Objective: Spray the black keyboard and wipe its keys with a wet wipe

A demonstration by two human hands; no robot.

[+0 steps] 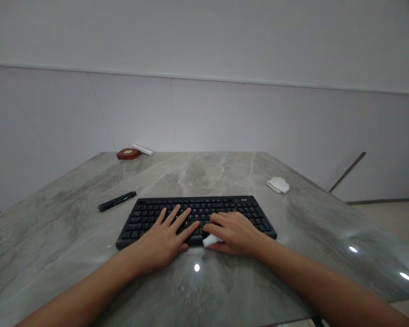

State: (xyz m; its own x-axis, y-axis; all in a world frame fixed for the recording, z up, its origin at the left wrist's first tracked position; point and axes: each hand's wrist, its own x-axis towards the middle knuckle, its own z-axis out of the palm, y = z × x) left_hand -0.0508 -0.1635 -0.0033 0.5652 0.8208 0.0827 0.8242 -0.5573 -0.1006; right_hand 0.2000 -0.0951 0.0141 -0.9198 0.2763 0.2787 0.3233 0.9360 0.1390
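A black keyboard [245, 206] lies flat on the grey marbled table [204, 295], near its front. My left hand [168, 238] rests on the left half of the keyboard, fingers spread over the keys, holding nothing. Over the keyboard's front edge, right of the middle, my right hand [233, 231] is closed with curled fingers around a white tissue [211, 240]. One end of the tissue sticks out toward the left; the rest is hidden under the fingers.
Left of the keyboard lies a black pen-like item [117, 201]. A reddish-brown box [128, 154] and a thin white strip [143, 149] sit at the far left, near the wall [207, 113]. A crumpled white tissue wad [278, 185] lies beyond the keyboard's right end.
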